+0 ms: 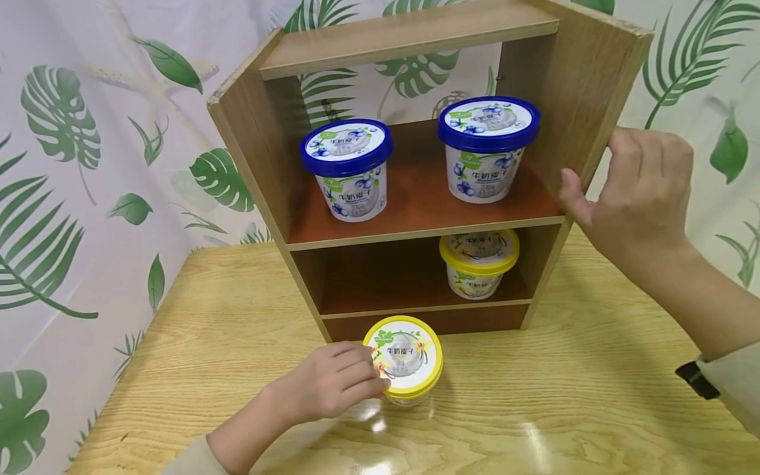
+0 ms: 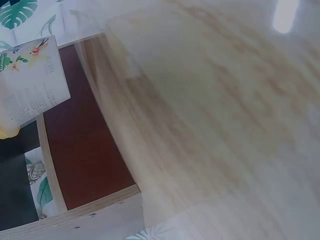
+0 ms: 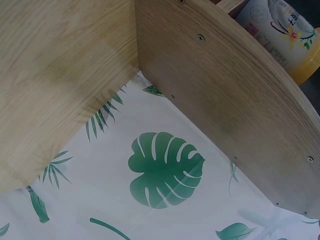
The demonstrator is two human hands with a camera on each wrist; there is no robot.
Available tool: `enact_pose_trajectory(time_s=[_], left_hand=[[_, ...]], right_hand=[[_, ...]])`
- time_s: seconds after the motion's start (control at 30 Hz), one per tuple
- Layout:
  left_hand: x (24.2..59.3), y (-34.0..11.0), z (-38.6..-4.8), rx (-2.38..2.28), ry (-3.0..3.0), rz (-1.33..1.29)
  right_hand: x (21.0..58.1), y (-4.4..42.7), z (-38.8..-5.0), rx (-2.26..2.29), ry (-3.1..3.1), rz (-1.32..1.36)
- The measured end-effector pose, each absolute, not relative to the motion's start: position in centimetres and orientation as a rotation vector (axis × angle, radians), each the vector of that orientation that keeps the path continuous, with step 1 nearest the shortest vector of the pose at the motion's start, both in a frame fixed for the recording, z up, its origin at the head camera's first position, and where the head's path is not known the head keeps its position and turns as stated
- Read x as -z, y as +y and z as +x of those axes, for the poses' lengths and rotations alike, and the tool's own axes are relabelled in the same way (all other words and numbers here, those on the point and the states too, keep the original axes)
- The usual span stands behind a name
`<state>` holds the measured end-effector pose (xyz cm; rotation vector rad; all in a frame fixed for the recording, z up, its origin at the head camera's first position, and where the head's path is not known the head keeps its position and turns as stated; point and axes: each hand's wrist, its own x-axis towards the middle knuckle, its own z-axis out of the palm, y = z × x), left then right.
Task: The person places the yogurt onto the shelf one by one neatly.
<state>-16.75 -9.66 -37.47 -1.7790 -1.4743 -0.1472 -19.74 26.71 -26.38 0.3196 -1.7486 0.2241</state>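
A yellow-lidded tub (image 1: 406, 353) is in front of the small wooden shelf (image 1: 424, 239). My left hand (image 1: 329, 381) grips it at the left of its lid; I cannot tell whether its base touches the table. The left wrist view shows a white printed tub (image 2: 35, 82) beside the shelf's dark red board. My right hand (image 1: 644, 191) holds the right side panel (image 1: 594, 92), thumb at the front edge and fingers round the outside. No hand shows in the right wrist view, only the panel's outer face (image 3: 225, 100) and part of a tub (image 3: 285, 37).
Two blue-lidded tubs, a left one (image 1: 350, 171) and a right one (image 1: 488, 150), stand on the upper level. Another yellow-lidded tub (image 1: 478, 264) stands at the right of the lower level. The shelf is on a wood-grain table (image 1: 225, 316), with leaf-patterned cloth (image 1: 65, 198) behind.
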Motion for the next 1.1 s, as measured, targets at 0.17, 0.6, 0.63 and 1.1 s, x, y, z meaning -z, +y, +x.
enact_pose_trajectory(time_s=[0.17, 0.6, 0.63, 1.1], left_hand=[[37.0, -9.9, -16.7, 0.144, -1.470, -1.765], [34.7, -10.3, -16.6, 0.146, -1.422, -1.751], [34.5, -10.4, -16.7, 0.146, -1.425, -1.748], [32.8, -11.3, -17.1, 0.165, -1.451, -1.696]], right_hand=[[26.4, 26.7, -19.8, -0.223, -1.750, 0.325], [26.4, 26.7, -19.8, -0.225, -1.759, 0.318], [26.4, 26.7, -19.8, -0.223, -1.758, 0.318], [26.4, 26.7, -19.8, -0.207, -1.743, 0.320]])
